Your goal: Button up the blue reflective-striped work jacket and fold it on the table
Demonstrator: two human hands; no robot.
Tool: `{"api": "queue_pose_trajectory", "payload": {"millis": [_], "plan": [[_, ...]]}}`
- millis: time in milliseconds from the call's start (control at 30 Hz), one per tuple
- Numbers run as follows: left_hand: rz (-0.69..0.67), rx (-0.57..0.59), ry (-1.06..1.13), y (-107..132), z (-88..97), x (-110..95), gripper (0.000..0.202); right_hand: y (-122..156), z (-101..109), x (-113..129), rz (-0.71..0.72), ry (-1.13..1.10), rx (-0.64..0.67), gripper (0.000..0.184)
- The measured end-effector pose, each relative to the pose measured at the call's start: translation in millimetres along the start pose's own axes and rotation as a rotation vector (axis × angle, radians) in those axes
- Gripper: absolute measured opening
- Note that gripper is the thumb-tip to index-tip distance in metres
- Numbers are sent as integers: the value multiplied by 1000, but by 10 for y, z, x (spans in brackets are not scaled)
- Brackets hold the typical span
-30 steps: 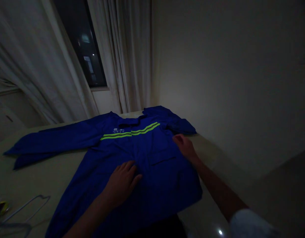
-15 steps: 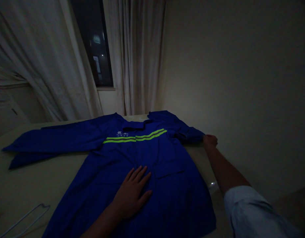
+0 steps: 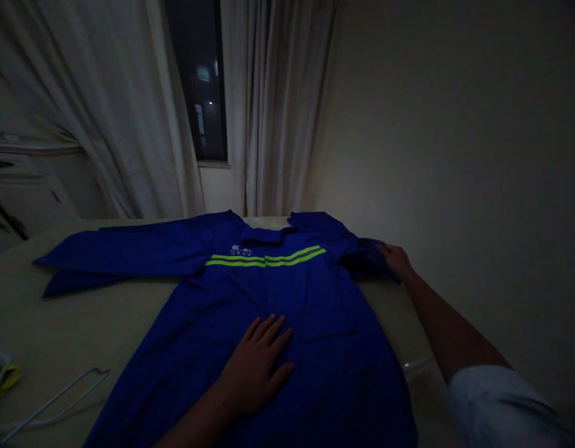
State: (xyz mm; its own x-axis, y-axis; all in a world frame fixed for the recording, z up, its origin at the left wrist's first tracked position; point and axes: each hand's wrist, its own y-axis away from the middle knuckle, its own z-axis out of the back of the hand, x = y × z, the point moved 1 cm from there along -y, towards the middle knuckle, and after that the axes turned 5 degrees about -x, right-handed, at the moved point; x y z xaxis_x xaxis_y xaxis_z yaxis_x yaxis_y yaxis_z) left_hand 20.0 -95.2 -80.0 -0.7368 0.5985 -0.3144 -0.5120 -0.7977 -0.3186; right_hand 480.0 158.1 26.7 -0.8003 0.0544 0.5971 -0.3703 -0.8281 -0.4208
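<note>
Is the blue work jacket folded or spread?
Spread: the blue work jacket lies flat on the table, one sleeve stretched sideways, body under the left hand.

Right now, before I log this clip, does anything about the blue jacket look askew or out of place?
Yes. The blue work jacket is lopsided: the sleeve on the view's right is bunched up short near the shoulder, at the person's right hand, while the sleeve on the view's left lies stretched out flat.

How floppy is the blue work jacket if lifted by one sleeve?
Probably very floppy: the blue work jacket lies flat, its sleeve spread on the pale surface, and the other cuff looks bunched at the right hand. Likely sags from any single grip. The reflective stripes may be slightly stiffer; hard to tell.
</note>
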Motion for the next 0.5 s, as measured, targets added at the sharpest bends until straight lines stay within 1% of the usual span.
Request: {"api": "queue_pose_trajectory", "payload": {"millis": [33, 67, 100, 133, 167, 200, 233, 267, 333, 367, 400, 433, 467, 500], "plan": [[4, 6, 2, -2, 3, -5, 64, -107, 50, 121, -116, -65, -214, 46], [8, 14, 3, -4, 5, -8, 64, -205, 86, 295, -199, -134, -431, 50], [12, 23, 4, -7, 8, -10, 64, -283, 98, 525, -240, -202, -619, 54], [15, 30, 5, -10, 12, -11, 64, -334, 76, 809, -222, -265, -735, 58], [18, 35, 5, -14, 19, -10, 64, -349, 18, 1138, -161, -316, -772, 62], [21, 38, 5, -19, 30, -9, 64, -320, -80, 1496, -74, -370, -728, 66], [23, 42, 3, -24, 43, -8, 64, -241, -218, 1865, 25, -426, -617, 69], [24, 45, 0, -29, 58, -8, 64, -111, -393, 2228, 135, -476, -444, 70], [24, 50, 0, -34, 88, -16, 64, 288, -820, 2862, 386, -561, -4, 64], [24, 51, 4, -32, 100, -26, 64, 530, -1038, 3091, 442, -574, 106, 62], [24, 48, 12, -25, 107, -40, 64, 777, -1247, 3255, 474, -581, 174, 62], [28, 36, 25, -14, 112, -55, 63, 1016, -1439, 3356, 522, -587, 262, 62], [38, 13, 44, 0, 115, -70, 61, 1236, -1607, 3400, 625, -581, 414, 64], [57, -27, 71, 15, 123, -80, 56, 1416, -1735, 3387, 714, -565, 514, 64]]}}
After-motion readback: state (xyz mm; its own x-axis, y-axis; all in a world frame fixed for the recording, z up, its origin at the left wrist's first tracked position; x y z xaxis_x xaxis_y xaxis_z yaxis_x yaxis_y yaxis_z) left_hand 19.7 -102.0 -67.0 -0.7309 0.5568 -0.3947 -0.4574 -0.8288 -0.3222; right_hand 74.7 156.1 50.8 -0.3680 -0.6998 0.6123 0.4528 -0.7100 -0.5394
